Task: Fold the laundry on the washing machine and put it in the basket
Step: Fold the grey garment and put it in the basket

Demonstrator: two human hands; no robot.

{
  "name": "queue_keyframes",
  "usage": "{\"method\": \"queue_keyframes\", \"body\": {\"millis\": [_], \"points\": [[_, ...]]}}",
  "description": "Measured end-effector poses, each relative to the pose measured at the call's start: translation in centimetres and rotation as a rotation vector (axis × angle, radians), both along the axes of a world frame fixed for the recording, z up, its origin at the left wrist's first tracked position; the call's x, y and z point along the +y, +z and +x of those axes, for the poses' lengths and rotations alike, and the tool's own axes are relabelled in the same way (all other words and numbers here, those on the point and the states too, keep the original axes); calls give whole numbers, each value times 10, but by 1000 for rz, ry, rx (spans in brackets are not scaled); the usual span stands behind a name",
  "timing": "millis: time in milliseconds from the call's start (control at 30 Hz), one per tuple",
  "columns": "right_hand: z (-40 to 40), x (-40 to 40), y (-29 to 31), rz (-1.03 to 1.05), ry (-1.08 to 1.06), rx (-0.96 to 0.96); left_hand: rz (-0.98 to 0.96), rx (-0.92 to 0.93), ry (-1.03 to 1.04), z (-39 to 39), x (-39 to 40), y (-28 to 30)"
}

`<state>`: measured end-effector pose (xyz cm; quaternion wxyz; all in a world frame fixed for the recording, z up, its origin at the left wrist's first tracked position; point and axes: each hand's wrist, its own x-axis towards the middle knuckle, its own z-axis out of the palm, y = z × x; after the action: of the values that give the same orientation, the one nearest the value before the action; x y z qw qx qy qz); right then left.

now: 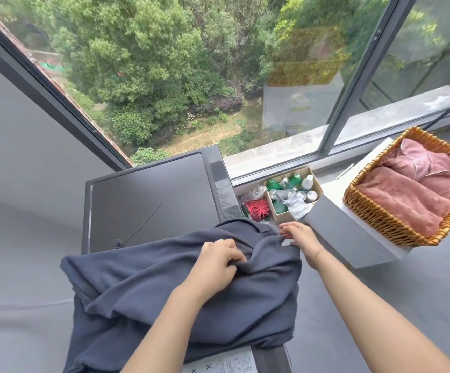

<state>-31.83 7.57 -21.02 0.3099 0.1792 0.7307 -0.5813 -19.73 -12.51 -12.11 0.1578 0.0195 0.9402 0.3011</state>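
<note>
A dark washer (148,189) is standing in a corner under a large window (191,76) that is looking down on trees. Its flat lid is serving as the work surface. Beyond the washer's right edge, a cardboard box (316,184) of green and white bottles is sitting by the window ledge (285,154), with a red spiky thing (257,208) just beside the box on the washer side. Farther right of the washer, a grey counter (334,227) is carrying a wicker basket (374,214), and pink clothes (406,195) are lying folded in the basket.

A navy shirt (164,278) is lying rumpled over the near half of the washer, its lower part hanging off the near left edge. The left hand (218,259) is resting on the shirt's middle, near its far edge, fingers curled and pinching a fold of the cloth. The right hand (300,235) is at the shirt's far right corner, by the washer's right edge, fingers bent down and gripping the fabric there. A thin bracelet (318,253) is showing on that wrist.

A white label (226,364) with printing and X marks is peeking out at the washer's near edge below the shirt; its writing is too small to read.
</note>
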Motion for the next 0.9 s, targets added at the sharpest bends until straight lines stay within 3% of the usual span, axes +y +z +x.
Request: {"method": "queue_keyframes", "body": {"millis": [133,233,400,533,667,800,900], "points": [[-1,5,-11,5,29,-20,102,7,4,16,-2,1],[-1,3,-12,-72,66,-140,102,-18,-23,17,7,-3],[3,-1,-14,-218,79,-251,236,-16,208,3,15,-5],[2,-4,-5,-289,93,-306,28,201,407,-9,19,-9],[-8,-10,-9,-256,128,-142,-177,160,346,-7,14,-23],[-12,-14,-13,-361,317,-102,-225,183,349,-8,7,-21],[-10,-16,-22,-421,329,-99,-250,57,289,-13,0,-14]]}}
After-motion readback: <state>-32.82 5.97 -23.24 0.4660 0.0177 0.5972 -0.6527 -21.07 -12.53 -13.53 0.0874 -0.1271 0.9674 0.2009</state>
